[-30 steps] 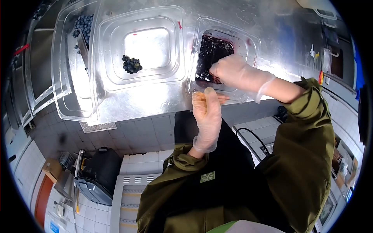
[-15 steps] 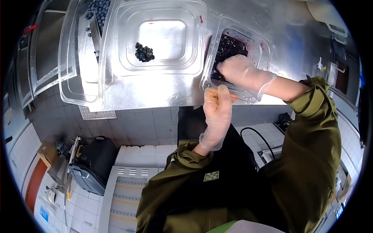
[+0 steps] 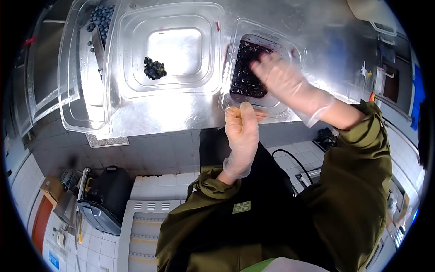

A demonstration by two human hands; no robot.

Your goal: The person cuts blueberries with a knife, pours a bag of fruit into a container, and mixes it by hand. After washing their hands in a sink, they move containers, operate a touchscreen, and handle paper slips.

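Observation:
A clear plastic container holds a dark purple, wet berry mass, with juice specks on its walls. My gloved left hand is closed on the near rim of this container, thumb on top. Over the right part of the berry mass is my gloved right hand, smeared by motion. Its fingertips are stained red-purple; I cannot make out whether they hold anything. To the left, a larger clear container has a small clump of dark berries on its bottom.
Farther left, another clear container stands beside blue berries and a knife. All rest on a metal table, whose near edge lies in front of me. A black bin stands on the tiled floor below.
My right hand has lifted from the berry mass and shows reddened fingertips. My left hand still grips the rim. The whole view has shifted slightly.

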